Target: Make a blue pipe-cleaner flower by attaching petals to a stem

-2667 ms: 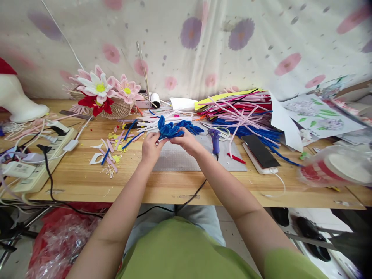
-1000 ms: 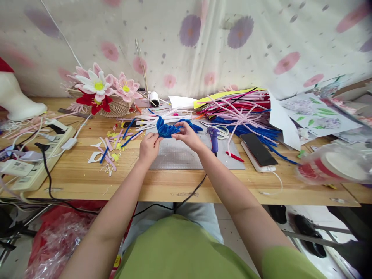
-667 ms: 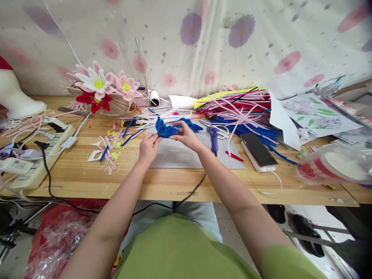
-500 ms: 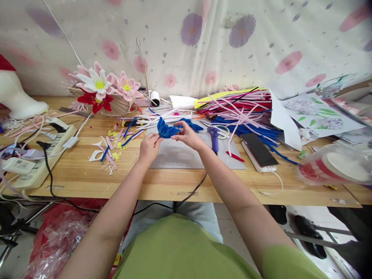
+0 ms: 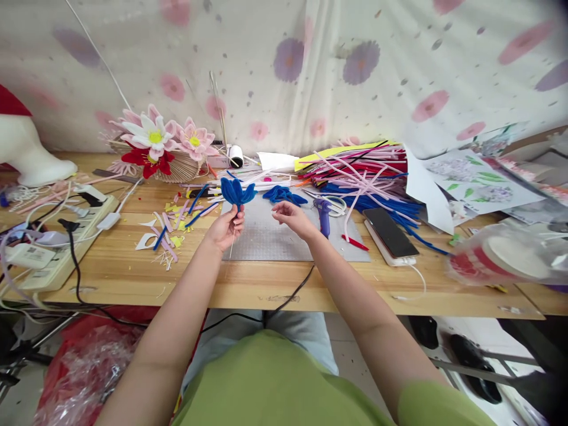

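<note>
Holding the blue fuzzy flower upright above the grey mat's left side: left hand has fingers closed round the thin stem just under the petals, lower end poking out below. Right hand hangs over the mat's middle, fingers loosely curled, nothing visible in them, apart from the flower. Second blue piece lies at the mat's far edge, glue gun on its right part. I'd pinch high on the stem and touch petals lightly, since the pile probably flattens easily
</note>
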A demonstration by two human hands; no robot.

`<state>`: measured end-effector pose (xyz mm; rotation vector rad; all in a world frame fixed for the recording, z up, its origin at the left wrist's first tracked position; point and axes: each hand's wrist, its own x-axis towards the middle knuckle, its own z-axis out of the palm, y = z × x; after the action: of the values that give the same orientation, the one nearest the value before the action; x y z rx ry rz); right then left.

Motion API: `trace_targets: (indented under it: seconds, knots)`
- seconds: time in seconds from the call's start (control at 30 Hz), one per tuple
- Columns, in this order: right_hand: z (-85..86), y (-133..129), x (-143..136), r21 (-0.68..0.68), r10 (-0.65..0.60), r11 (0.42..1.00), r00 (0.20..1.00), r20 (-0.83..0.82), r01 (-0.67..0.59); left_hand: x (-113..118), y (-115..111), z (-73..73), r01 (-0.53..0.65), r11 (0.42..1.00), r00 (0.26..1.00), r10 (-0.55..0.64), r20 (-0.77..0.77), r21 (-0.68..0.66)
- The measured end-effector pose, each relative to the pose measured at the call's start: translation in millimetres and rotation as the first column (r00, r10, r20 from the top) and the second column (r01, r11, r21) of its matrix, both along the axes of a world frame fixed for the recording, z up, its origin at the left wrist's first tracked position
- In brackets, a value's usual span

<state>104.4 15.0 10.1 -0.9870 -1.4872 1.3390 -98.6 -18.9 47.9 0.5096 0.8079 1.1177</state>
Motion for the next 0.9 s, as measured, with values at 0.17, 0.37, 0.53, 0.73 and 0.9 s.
trace_targets:
  seconds: [0.17,0.37,0.53,0.73,0.9]
  knots:
    - [-12.5,-6,-11,-0.082,-0.008,0.997,1.000,-0.012,0.007,8,-6,-4.9,-0.016,0.997,0.989,0.026,0.142,-0.071]
    - [-3.3,-19,-29,-0.074,0.052,0.996,0.998,-0.045,-0.055,16,-11,-23.3,-0.006,0.998,0.999,0.009,0.040,-0.064]
    - [2.3,-23,-48,-0.150,0.046,0.986,0.989,-0.142,-0.067,25,-14,-35.3,-0.123,0.992,0.981,0.128,-0.145,0.039]
    - [-12.0,-24,-69,-0.220,-0.048,0.975,0.929,-0.367,-0.036,34,-13,-42.7,-0.237,0.964,0.942,0.258,-0.214,0.122]
    - [-18.1,-28,-84,-0.207,-0.181,0.973,0.898,-0.402,0.103,43,-14,-43.7,-0.340,0.928,0.895,0.368,-0.250,0.149]
